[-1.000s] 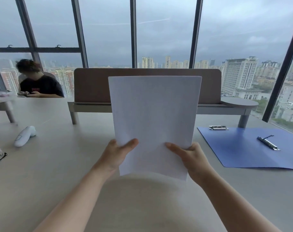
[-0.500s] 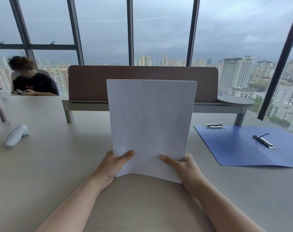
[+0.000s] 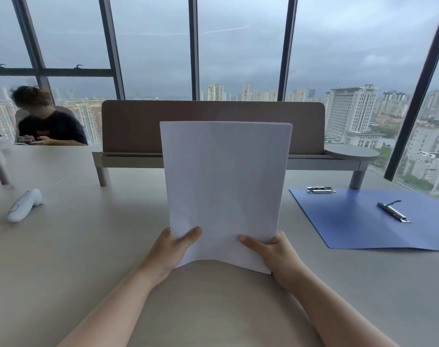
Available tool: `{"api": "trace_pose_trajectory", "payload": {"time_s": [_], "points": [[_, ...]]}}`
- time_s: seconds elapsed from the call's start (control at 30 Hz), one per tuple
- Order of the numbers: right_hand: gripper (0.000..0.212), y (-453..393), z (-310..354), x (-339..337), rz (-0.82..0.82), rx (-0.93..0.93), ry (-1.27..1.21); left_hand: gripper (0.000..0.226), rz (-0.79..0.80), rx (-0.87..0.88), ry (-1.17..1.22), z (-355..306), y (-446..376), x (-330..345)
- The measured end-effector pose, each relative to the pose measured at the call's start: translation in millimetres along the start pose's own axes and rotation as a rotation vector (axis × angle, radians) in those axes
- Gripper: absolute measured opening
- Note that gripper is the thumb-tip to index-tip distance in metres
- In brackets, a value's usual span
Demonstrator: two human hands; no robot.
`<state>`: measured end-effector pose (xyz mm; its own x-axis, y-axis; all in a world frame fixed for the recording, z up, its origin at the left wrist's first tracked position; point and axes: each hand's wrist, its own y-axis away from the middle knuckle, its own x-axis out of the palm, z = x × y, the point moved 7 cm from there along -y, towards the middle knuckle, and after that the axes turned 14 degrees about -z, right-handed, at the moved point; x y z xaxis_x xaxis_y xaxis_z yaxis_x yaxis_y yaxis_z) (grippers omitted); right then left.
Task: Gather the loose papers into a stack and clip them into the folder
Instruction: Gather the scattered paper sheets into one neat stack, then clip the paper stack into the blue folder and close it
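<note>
In the head view, a stack of plain white paper sheets is held upright above the pale beige tabletop, gripped at its lower corners by the left hand and the right hand, each thumb pressed on the near face. The gathering step is judged to be at its end, with the edges being squared. Next, the stack would need to be carried right and laid on the open blue card folder, under a clip. One stack is counted, its sheets too close to number; one folder; two metal clips, a silver clip at the folder's far corner and a long spring clip near its middle; one white handheld device.
</note>
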<state>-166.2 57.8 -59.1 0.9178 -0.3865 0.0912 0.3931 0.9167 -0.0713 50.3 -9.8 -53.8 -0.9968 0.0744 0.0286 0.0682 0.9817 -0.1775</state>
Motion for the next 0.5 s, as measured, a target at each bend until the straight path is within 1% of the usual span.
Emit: {"api": "trace_pose_trajectory", "payload": {"time_s": [0.1,0.17,0.23,0.3,0.43,0.5], "points": [[0.028,-1.5,5.2,-3.9,0.01,0.024,0.015,0.039,-0.033,-0.05,0.045,-2.2,1.4,-3.6],[0.03,-3.7,8.8,-10.5,0.003,0.041,0.027,0.046,-0.032,-0.123,0.093,-0.1,3.2,-2.2],[0.028,-4.5,7.5,-15.9,-0.006,0.063,0.044,0.033,-0.022,-0.2,0.107,4.6,7.2,4.1],[0.028,-5.2,0.7,-21.4,-0.049,0.084,0.094,0.026,-0.05,-0.242,0.084,9.0,9.9,9.3],[0.023,-10.4,-8.5,-31.3,-0.154,0.131,0.165,0.023,-0.095,-0.306,0.102,15.5,12.6,15.0],[0.029,-16.2,-4.5,-42.2,-0.224,0.087,0.227,0.023,-0.102,-0.326,0.099,18.2,12.4,14.0]]}}
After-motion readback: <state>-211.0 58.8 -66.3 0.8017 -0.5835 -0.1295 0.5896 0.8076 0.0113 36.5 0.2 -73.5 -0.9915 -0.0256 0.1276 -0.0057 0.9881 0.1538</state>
